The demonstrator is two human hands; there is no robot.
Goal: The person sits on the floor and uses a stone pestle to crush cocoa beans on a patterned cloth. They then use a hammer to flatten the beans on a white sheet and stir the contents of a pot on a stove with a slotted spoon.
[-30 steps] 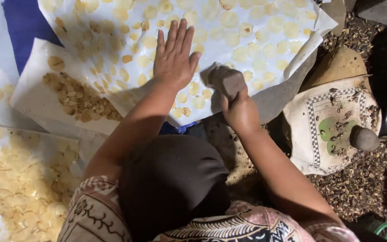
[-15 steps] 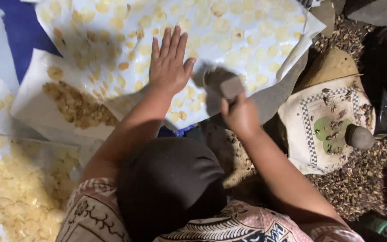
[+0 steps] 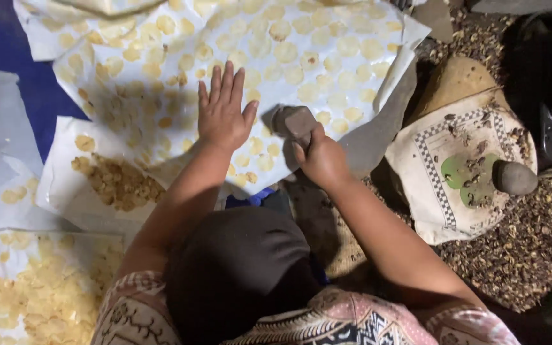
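1. The left hand (image 3: 223, 114) is laid flat and wide open, fingers spread, on a white sheet (image 3: 378, 102) covered with pale round discs (image 3: 285, 51). Nothing is gripped by it.
2. The right hand (image 3: 319, 160) is closed around a grey stone (image 3: 294, 121), which is held just right of the left hand's thumb.
3. The stone is seen over the sheet, close to its near edge; whether it is touching the sheet cannot be told.
4. Discs are spread all around both hands, above and to either side of the stone.
5. Left of the left forearm, a heap of small brown pieces (image 3: 119, 182) is piled on another white sheet.
6. Well to the right of the gripped stone, a patterned cloth (image 3: 429, 153) is draped over a mound, with a second stone (image 3: 514, 177) resting on it.
7. Below the left elbow, loose yellow chips (image 3: 39, 294) are heaped on more paper.
8. The wearer's dark cap (image 3: 237, 275) is seen beneath both arms.
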